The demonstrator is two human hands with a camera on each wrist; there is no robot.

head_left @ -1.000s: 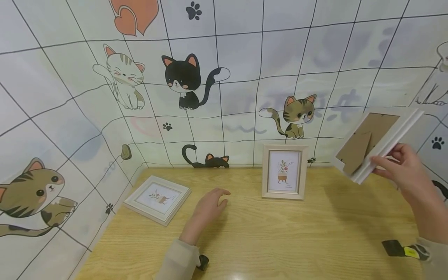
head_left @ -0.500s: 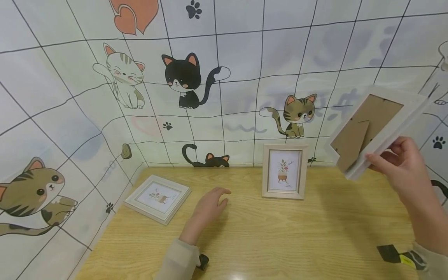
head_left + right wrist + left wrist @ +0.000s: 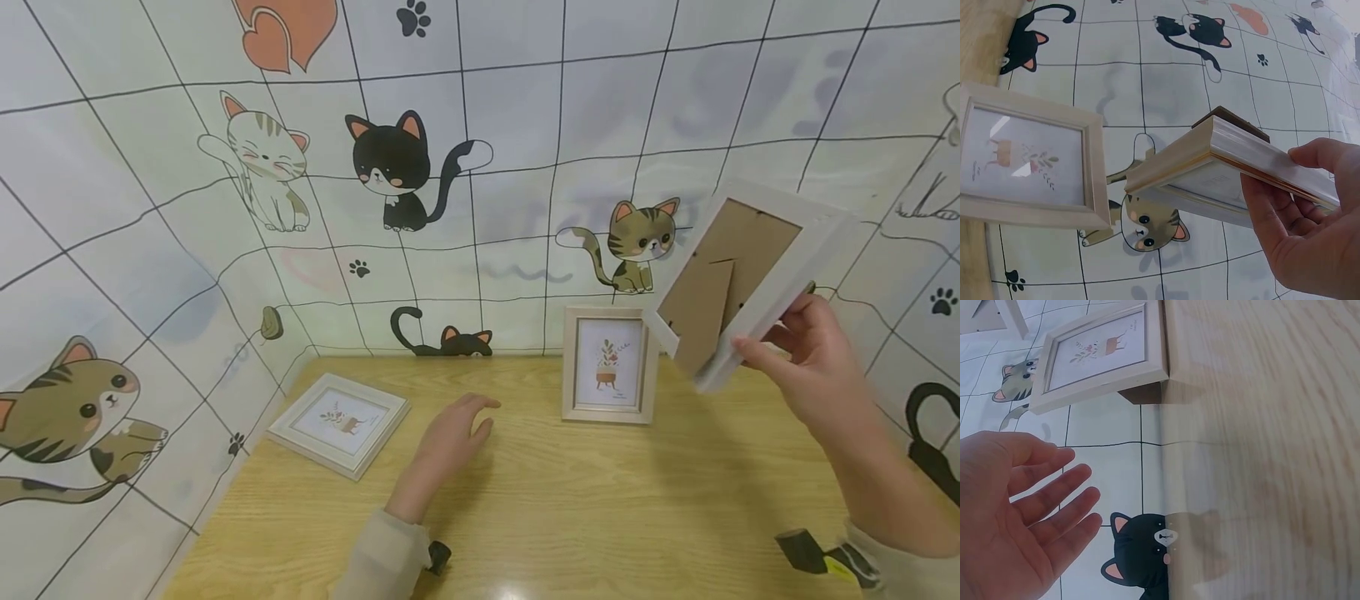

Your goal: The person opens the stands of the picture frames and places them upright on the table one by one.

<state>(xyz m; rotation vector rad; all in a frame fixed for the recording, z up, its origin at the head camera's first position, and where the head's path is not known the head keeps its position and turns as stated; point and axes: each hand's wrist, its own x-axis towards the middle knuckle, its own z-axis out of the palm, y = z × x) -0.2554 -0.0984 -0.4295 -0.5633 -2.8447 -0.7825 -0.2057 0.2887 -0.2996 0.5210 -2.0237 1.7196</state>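
Note:
My right hand (image 3: 813, 367) pinches a white picture frame (image 3: 772, 304) by its side edge, up off the table, with its brown backing and stand flap facing me. In the right wrist view the thumb of the right hand (image 3: 1310, 231) lies on the outer edge of the held frame (image 3: 1254, 150), the other fingers on its front side. A second frame (image 3: 571, 367) stands upright on the table, partly overlapped by the held one. My left hand (image 3: 450, 442) hovers left of it, relaxed and holding nothing; the left wrist view shows the same left hand (image 3: 1029, 512) with loosely spread fingers.
A third light frame (image 3: 300, 452) lies flat, picture up, at the left rear of the wooden table (image 3: 525, 517). Behind the table rises a wall covering (image 3: 510, 208) with a grid and printed cats.
My right hand has carried its frame leftward, closer to the standing frame, and the backing now faces me more fully. The left hand has barely moved.

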